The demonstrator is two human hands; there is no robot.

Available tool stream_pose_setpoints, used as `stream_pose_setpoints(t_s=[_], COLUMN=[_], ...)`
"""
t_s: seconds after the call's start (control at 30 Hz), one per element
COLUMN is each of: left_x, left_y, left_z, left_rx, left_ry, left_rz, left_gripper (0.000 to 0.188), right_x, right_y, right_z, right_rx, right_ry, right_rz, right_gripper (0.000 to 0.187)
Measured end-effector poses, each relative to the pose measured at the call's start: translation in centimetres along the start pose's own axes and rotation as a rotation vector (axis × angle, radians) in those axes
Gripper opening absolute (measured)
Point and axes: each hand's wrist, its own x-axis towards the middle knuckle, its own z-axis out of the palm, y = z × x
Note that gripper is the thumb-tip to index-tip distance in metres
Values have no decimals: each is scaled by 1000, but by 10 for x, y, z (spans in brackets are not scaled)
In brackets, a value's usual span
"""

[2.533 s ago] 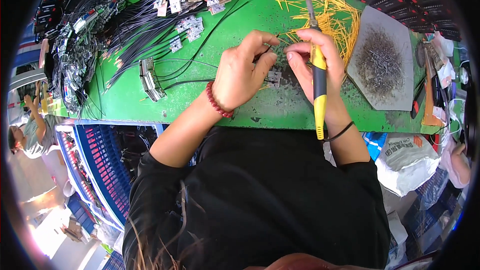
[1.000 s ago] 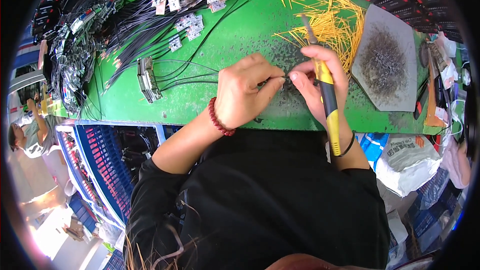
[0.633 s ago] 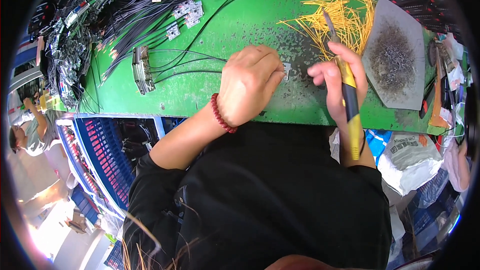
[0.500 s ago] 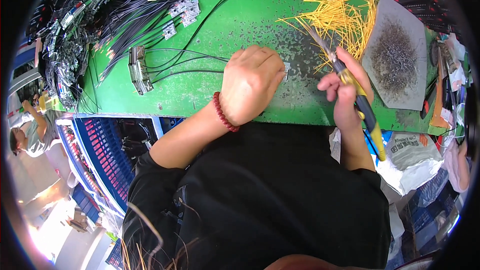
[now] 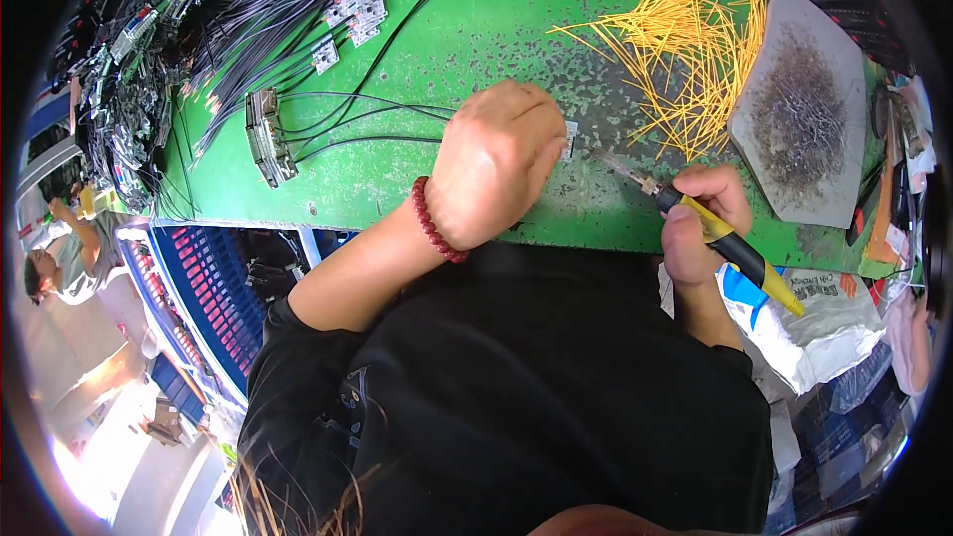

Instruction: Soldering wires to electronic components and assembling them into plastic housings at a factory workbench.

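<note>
My left hand [image 5: 501, 164] is closed over the green worktop, its fingers curled down and partly hidden. A small pale circuit board [image 5: 569, 141] pokes out past its fingertips. Black wires [image 5: 372, 139] run from under this hand leftward to a dark metal block [image 5: 268, 137]. In my right hand [image 5: 707, 218] is a yellow and black soldering iron [image 5: 740, 253], gripped between thumb and fingers. The iron slants, its metal tip pointing up and left toward the circuit board, with a small gap between them.
Loose yellow wires [image 5: 695, 50] lie in a heap at the far right. Beside them is a grey plate [image 5: 794, 189] covered with dark residue. Black cables with small boards [image 5: 357, 15] and a pile of clear-and-black parts [image 5: 129, 119] fill the left. A person [image 5: 74, 258] is at far left.
The soldering iron has swung down and its tip now sits close to the circuit board. My right hand's fingers have closed more around the iron. My left hand stays nearly in place.
</note>
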Motion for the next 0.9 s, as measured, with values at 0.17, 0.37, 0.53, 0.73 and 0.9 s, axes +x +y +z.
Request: stream_pose_setpoints(t_s=[0.17,0.37,0.53,0.73,0.9], left_x=[1,0,1,4,8], left_y=[-1,0,0,3,5], left_z=[1,-1,-1,-3,-3], left_rx=[-22,-22,-2,32,72], left_ry=[-4,-2,-22,-51,-96], left_rz=[8,14,20,8,-11], left_gripper=[10,10,10,7,6], right_x=[6,6,1,3,5], right_y=[-4,-8,3,-1,-2], right_z=[4,6,2,4,5], right_rx=[-72,-134,-91,-119,-146], right_ry=[-67,-97,-28,-42,-56], right_rz=[-54,-10,-100,-100,-130], right_gripper=[21,19,18,19,20])
